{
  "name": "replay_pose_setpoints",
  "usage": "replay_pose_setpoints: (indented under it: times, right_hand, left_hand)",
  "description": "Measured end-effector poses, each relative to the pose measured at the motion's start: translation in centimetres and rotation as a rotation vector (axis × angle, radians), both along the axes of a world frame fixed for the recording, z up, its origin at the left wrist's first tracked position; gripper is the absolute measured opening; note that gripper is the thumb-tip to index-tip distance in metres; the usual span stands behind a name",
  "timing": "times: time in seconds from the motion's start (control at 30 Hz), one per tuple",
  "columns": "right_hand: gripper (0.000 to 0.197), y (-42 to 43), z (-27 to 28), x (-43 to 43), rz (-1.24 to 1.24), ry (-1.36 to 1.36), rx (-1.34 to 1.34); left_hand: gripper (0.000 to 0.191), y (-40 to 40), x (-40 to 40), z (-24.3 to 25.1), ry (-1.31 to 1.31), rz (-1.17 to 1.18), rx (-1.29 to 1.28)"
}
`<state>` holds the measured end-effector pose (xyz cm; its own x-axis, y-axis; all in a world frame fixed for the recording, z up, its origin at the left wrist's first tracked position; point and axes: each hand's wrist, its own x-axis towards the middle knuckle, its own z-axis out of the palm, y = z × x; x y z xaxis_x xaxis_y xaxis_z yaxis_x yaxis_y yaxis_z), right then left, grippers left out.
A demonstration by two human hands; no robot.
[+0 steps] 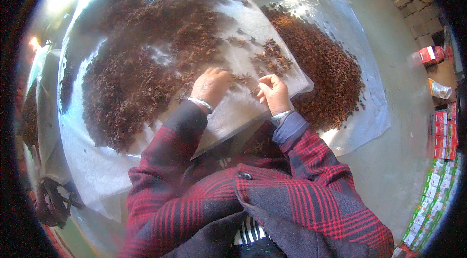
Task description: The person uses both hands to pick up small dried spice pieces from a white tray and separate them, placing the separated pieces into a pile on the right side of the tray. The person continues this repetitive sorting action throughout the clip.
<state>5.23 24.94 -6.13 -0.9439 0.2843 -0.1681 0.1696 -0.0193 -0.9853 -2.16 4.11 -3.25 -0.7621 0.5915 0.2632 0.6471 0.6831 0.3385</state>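
Note:
My left hand [211,84] is at the right edge of a wide heap of dried star anise [138,71]. Its fingers curl down and away from view, so their hold is hidden. My right hand [274,93] hovers near the corner of the white plastic sheet [233,123], thumb and fingers drawn together. One star anise lies by those fingertips; whether they grip it is unclear. Between the hands a few loose star anise [242,78] rest on the sheet. Just beyond my right hand is a small group of whole star anise [271,57].
Right of the covered surface, a large brown pile [324,71] lies lower on a clear plastic sheet [365,123] over the grey floor [394,86]. Red packages [445,135] and green-and-white boxes [428,203] line the far right. A dark bag [53,203] hangs at lower left.

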Motion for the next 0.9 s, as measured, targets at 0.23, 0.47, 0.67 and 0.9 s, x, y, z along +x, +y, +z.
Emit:
replay_pose_setpoints:
  times: [0.23, 0.47, 0.67, 0.9]
  right_hand:
    - [0.009, 0.2, 0.4, 0.1, 0.0, -0.021, -0.045]
    - [0.01, 0.7, -0.9, 0.0, -0.077, 0.047, -0.118]
    - [0.006, 0.8, -1.0, 0.6, -0.077, 0.092, 0.008]
    - [0.008, 0.5, -0.3, 0.5, 0.031, 0.041, -0.115]
  left_hand:
    - [0.017, 2.7, 0.9, 1.6, -0.14, 0.071, -0.179]
    - [0.016, 3.8, 2.9, 0.7, -0.121, -0.114, -0.036]
    - [0.026, 4.0, 2.9, 0.0, 0.076, -0.069, 0.063]
    - [0.028, -3.9, -1.2, 2.2, -0.045, 0.514, -0.326]
